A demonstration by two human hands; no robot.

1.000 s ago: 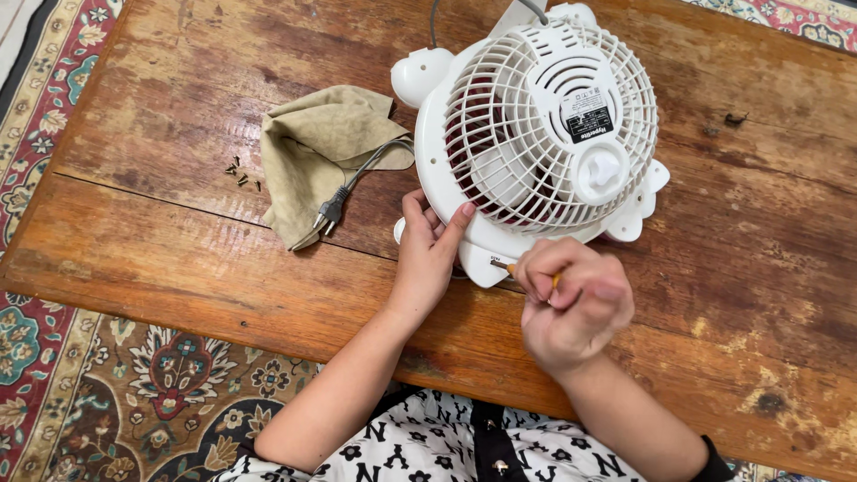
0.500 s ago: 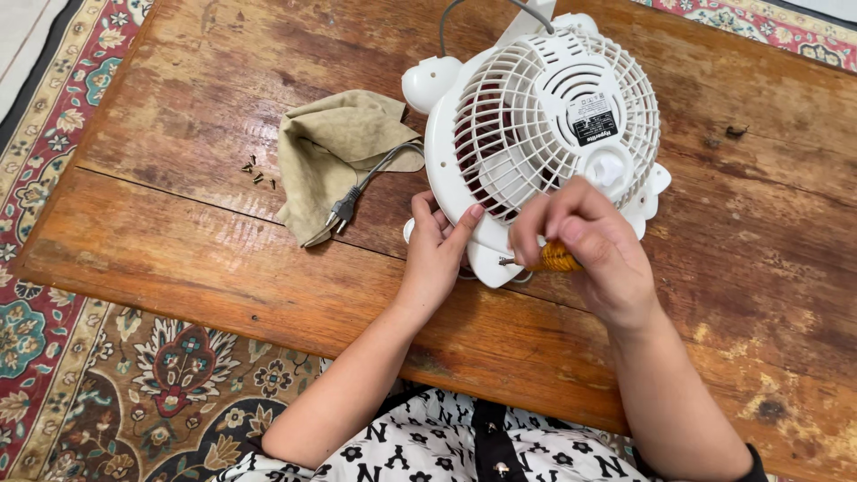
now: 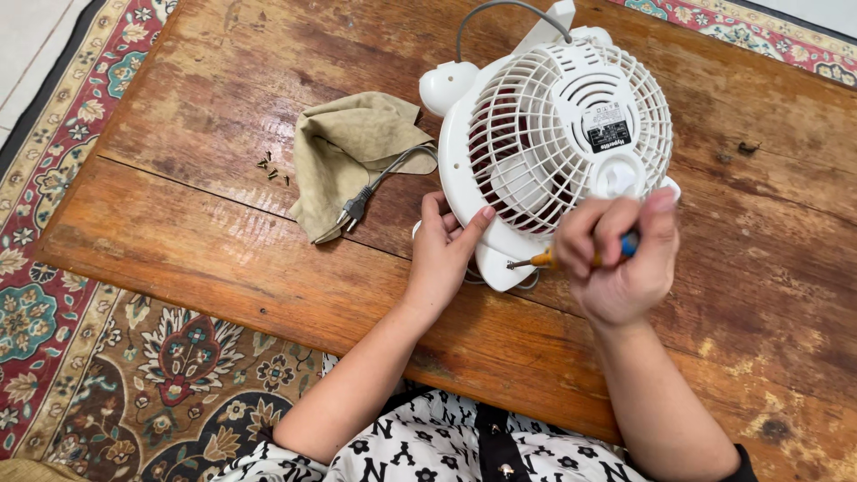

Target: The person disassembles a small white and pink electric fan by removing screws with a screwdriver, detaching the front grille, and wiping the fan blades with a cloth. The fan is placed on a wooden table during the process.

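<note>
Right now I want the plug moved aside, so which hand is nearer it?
Left. The left hand steadies the fan just right of the plug; the right hand is farther right.

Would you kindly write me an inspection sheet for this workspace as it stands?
Surface: worn wooden table, scratched and stained.
Job's things: white fan lying grille up; screwdriver, tip at the fan's lower rim.
Clutter: beige cloth; small dark screws left of it.
Hands: left hand steadies the fan's rim; right hand grips the screwdriver.
Cables: grey cord with plug lying over the cloth, unplugged.
Surroundings: patterned rug under the table.
</note>
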